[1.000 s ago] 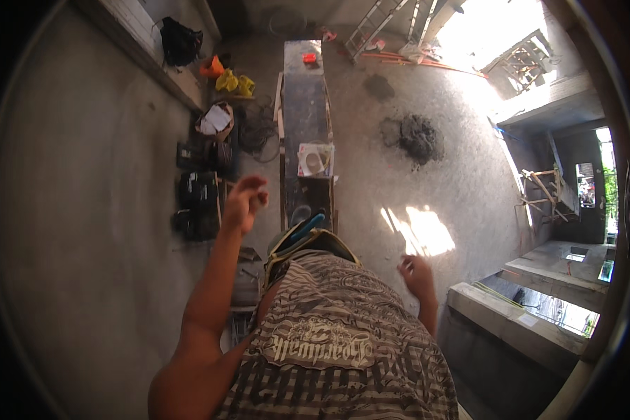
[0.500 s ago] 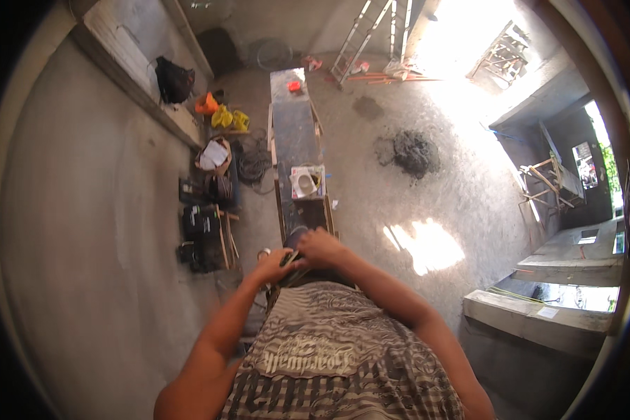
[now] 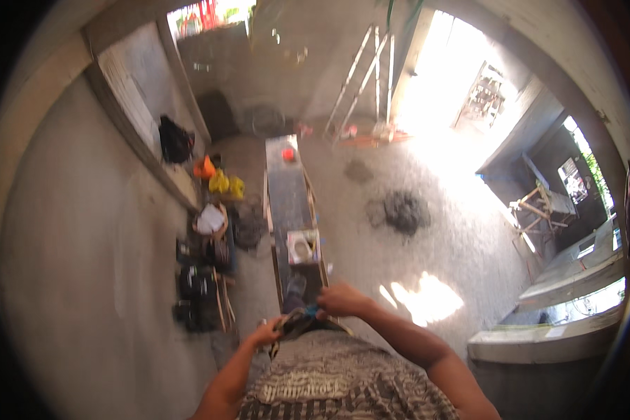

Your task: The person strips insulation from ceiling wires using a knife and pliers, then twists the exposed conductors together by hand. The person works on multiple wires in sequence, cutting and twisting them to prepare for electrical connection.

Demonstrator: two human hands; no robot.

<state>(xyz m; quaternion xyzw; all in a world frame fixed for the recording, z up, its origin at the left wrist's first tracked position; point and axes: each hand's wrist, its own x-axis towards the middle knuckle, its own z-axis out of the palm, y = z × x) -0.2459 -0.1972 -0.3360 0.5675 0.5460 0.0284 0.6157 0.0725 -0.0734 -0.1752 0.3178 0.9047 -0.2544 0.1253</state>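
At the waist, by the near end of the bench, both hands worked on a pouch worn in front. Pouch hid that end's edge, so its corners could not be made out.

Left hand was at the pouch's left rim, fingers curled over it, thumb apart; looked like a steadying hold. Right hand was across the pouch's right side, fingers bent in, tips at a blue item in the pouch mouth. Blur there: could not tell if the fingers had it pinched or only touched it, nor what kind of thing it was.

Step in hand, as judged: handling the blue item at the pouch opening, left bracing, right doing the fine work. Next move seemed to call for a sure right-hand grip on it, with the left keeping the rim from folding in.

Dark leg or shoe showed just past the pouch, over the bench. Farther along, a white box sat at the bench's right edge, round shape printed or lying on top, unclear which. Red item lay near the far edge, toward the right corner.
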